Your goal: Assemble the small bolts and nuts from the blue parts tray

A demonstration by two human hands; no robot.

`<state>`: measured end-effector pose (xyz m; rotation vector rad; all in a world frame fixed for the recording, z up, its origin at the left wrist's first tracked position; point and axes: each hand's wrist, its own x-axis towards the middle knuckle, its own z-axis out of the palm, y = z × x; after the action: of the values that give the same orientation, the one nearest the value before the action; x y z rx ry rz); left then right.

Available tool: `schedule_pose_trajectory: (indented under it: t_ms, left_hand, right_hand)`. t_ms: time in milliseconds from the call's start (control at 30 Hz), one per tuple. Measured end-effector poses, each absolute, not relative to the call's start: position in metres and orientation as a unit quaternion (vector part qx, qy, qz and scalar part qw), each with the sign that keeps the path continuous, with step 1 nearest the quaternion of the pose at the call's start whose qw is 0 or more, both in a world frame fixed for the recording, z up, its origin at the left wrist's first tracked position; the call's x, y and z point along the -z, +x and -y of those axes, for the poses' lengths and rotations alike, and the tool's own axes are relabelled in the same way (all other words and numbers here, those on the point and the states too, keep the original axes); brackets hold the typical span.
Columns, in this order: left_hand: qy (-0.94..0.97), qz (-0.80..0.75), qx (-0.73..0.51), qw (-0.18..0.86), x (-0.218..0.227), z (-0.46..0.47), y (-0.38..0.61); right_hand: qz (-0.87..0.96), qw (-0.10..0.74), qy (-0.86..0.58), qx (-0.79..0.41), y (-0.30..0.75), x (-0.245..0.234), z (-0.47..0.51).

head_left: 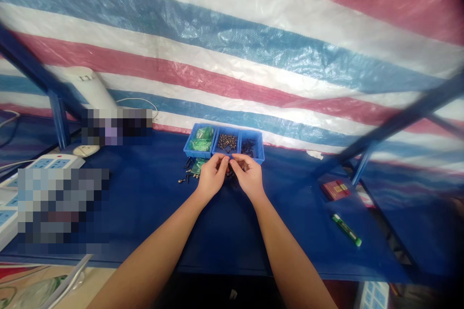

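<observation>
My left hand [213,174] and my right hand [249,173] meet just in front of the blue bins, thumbs and forefingers pinched close together. Whatever lies between the fingertips is too small and too covered to name. Behind them stand three joined blue bins: the left bin [186,148] holds green packets [201,139], the middle one brass-coloured small parts [227,142], the right one black small parts [248,147]. By my left hand, another green piece [197,166] and several loose black and brass parts [181,181] lie on the blue table. More dark parts sit partly hidden beneath my hands.
A white power strip [60,163] runs along the left edge, beside blurred-out items. A white cylinder [90,88] leans at the back left. To the right lie a red box [335,189] and a green tube-like item [347,230], near blue frame bars [364,163]. Striped sheeting [232,48] hangs behind.
</observation>
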<state>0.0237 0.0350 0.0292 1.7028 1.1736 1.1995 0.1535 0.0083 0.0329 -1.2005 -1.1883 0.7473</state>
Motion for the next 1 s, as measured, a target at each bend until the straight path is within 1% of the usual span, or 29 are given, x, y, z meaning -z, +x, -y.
schedule_pose_trajectory:
  t_ms: [100, 300, 533, 767, 1000]
  left_hand:
    - [0.669, -0.463, -0.46, 0.355, -0.0297, -0.0355, 0.0219]
    - [0.652, -0.438, -0.476, 0.396, -0.0275, -0.0345, 0.0245]
    - [0.66, -0.466, -0.473, 0.351, -0.0282, -0.0358, 0.0232]
    - [0.651, -0.445, -0.477, 0.389, -0.0281, -0.0337, 0.024]
    - [0.657, -0.451, -0.489, 0.356, -0.022, -0.0376, 0.0243]
  right_hand:
    - [0.522, 0.6, -0.516, -0.319, 0.1524, -0.0341, -0.0075]
    - [0.496, 0.607, -0.521, -0.339, 0.1525, -0.0289, -0.0098]
    - [0.502, 0.608, -0.519, -0.33, 0.1511, -0.0316, -0.0079]
    - [0.481, 0.616, -0.514, -0.354, 0.1506, -0.0301, -0.0082]
    - [0.475, 0.625, -0.494, -0.373, 0.1491, -0.033, -0.0087]
